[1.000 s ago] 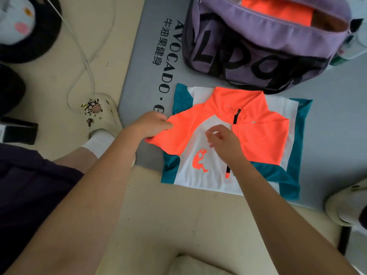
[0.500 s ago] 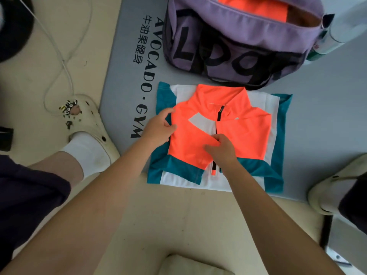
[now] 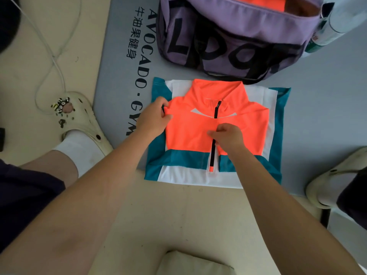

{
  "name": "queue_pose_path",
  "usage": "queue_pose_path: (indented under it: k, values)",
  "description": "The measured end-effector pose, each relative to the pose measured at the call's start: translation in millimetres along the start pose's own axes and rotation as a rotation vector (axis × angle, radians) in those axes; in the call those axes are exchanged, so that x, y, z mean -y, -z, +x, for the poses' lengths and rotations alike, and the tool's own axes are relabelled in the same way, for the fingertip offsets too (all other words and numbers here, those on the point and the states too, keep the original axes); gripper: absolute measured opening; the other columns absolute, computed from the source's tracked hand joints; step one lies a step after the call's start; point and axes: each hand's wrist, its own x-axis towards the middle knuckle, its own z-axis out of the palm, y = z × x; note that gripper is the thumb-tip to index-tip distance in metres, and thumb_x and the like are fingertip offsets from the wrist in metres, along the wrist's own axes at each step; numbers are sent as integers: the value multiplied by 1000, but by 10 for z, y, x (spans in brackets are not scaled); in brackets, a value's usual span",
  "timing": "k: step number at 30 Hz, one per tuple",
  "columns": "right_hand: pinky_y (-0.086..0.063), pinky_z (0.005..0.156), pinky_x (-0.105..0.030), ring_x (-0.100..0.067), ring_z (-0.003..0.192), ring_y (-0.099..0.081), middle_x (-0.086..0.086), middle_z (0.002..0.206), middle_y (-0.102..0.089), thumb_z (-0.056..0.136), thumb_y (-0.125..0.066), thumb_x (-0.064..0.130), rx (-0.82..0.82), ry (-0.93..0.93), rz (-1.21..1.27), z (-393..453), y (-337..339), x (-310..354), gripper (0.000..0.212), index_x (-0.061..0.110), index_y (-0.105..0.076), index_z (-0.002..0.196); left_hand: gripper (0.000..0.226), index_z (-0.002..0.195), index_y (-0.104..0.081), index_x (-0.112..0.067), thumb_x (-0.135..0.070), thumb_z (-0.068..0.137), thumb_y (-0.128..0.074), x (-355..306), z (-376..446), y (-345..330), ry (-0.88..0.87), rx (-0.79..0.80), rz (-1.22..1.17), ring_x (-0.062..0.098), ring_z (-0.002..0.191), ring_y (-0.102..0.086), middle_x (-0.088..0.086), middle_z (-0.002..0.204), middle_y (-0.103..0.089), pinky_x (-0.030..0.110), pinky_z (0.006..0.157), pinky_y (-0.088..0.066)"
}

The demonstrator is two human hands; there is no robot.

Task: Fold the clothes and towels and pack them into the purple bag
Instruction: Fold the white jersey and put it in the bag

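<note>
L sleeve now folded in | both hands (image 3: 153,118) (image 3: 228,136) pinch jacket (image 3: 198,133) | purple bag (image 3: 228,36) holds orange cloth (image 3: 258,2)

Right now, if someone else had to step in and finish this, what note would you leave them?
Left hand: pinches the folded-in left edge of the orange jacket.
Right hand: pinches fabric at the zipper.
Jacket lies on the grey mat, just in front of the open purple bag.
Done: sleeves folded in; something orange is already in the bag.
Left: finish folding, pack it.
</note>
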Motion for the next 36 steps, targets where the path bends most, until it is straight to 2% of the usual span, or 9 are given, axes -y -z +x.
queue_pose_path:
  k: [4, 10, 16, 19, 22, 26, 31, 33, 36]
  values:
    - [-51, 66, -41, -20, 60, -53, -2, 65, -58, 83, -72, 19, -140, 82, 86, -21, -65, -4, 15, 7, -63, 80, 25, 92, -55, -19, -39, 85, -68, 119, -332, -97, 171, -49, -25, 13, 74, -57, -8, 77, -59, 34, 67, -46]
    - [-48, 58, -31, -15, 57, -53, 1, 75, -61, 82, -74, 27, -104, 79, 27, -166, -35, -167, 19, 22, -56, 81, 29, 78, -65, -19, -47, 81, -72, 234, -774, -256, 286, 151, -24, 12, 74, -59, -10, 74, -62, 32, 67, -47]
    - [-33, 49, -21, -12, 59, -52, 9, 64, -53, 85, -65, 28, -396, 81, -95, -279, 527, -418, 12, 20, -58, 83, 16, 81, -57, -13, -27, 87, -62, 16, -778, -264, 200, -119, 63, 23, 76, -58, 0, 78, -59, 38, 64, -46]
    - [-34, 62, -26, -18, 75, -53, 1, 83, -58, 84, -65, 29, -542, 31, -124, -290, 918, -606, 17, 18, -57, 94, 20, 97, -62, -10, -25, 85, -67, -261, -775, -423, -154, -221, 231, 32, 88, -55, 11, 95, -59, 44, 69, -47]
    - [-42, 80, -31, -22, 94, -52, -9, 114, -51, 79, -75, 38, -500, -79, -206, -289, 1239, -842, 51, 10, -53, 116, 47, 132, -56, -18, -36, 89, -62, -498, -797, -685, -370, -2, 434, 34, 121, -47, 13, 136, -50, 48, 90, -44]
    - [-46, 70, -37, -25, 77, -56, -2, 80, -54, 72, -73, 61, -251, -275, -328, -324, 1412, -1127, 56, 12, -55, 90, 58, 147, -34, -28, -50, 95, -47, -563, -849, -913, -239, 185, 589, 29, 142, -22, 4, 157, -25, 48, 104, -31]
    - [-32, 52, -32, -17, 51, -44, 3, 55, -46, 79, -67, 58, -203, -278, -331, -369, 1432, -1300, 49, 18, -44, 62, 36, 95, -64, -14, -48, 95, -51, -883, -846, -991, -95, 31, 353, 30, 95, -55, 7, 98, -60, 39, 74, -41]
    - [-31, 51, -32, -16, 52, -43, 2, 57, -46, 81, -67, 55, -208, -270, -320, -358, 1440, -1311, 48, 18, -43, 62, 47, 62, -53, -16, -51, 94, -51, -1036, -714, -1019, 130, 86, 97, 27, 66, -53, 2, 65, -54, 33, 52, -33]
    - [-30, 50, -31, -16, 53, -42, 2, 58, -46, 80, -70, 50, -213, -250, -265, -329, 1446, -1332, 46, 17, -44, 63, 57, 47, -41, -14, -50, 85, -64, -1170, -509, -1097, 297, 84, -109, 23, 50, -45, 0, 48, -43, 32, 47, -26]
